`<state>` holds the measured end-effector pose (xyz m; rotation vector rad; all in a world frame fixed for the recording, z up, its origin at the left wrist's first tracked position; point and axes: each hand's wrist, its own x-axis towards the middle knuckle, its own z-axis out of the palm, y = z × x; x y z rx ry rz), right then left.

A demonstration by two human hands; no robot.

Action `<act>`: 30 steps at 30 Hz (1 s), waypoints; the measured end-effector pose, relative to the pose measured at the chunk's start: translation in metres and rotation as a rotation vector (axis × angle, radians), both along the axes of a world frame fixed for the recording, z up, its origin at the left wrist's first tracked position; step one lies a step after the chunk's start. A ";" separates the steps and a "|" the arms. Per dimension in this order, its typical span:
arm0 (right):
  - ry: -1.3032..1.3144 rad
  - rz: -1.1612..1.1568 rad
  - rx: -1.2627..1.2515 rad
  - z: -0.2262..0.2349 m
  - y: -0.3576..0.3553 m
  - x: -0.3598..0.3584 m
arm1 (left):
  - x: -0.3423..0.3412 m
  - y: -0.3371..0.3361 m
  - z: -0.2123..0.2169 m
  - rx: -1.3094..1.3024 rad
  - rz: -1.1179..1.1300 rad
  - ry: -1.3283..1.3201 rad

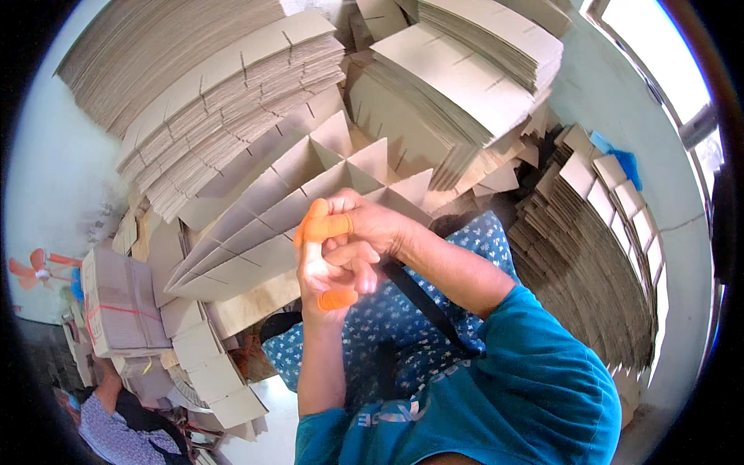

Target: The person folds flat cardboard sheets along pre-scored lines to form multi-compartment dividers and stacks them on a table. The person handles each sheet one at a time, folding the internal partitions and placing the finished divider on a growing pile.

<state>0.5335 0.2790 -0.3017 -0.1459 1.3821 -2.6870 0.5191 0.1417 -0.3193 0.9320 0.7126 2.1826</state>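
My two hands meet in front of my chest, above the near edge of a cardboard divider grid (287, 201). My right hand (364, 225) closes around an orange finger cot (311, 213) at the upper fingers of my left hand (314, 271); overlap hides exactly which finger wears it. Another orange finger cot (329, 227) covers a digit within this grip. On my left thumb sits an orange finger cot (339, 300), apart from the loosely bent fingers. Nothing else shows in my left hand. The grid stands with its slotted strips crossed and partly fanned out.
Tall stacks of slotted cardboard strips (232, 85) rise at the far left, with stacked sheets (457, 77) at the far right. More cardboard pieces (581, 240) pile up by the right wall. A taped carton (124, 302) stands left, near an orange fan (35, 267). Another person (128, 430) is at lower left.
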 end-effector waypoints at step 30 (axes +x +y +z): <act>-0.369 -0.673 2.183 -0.045 0.215 -0.016 | -0.066 -0.048 -0.049 -1.041 0.662 1.238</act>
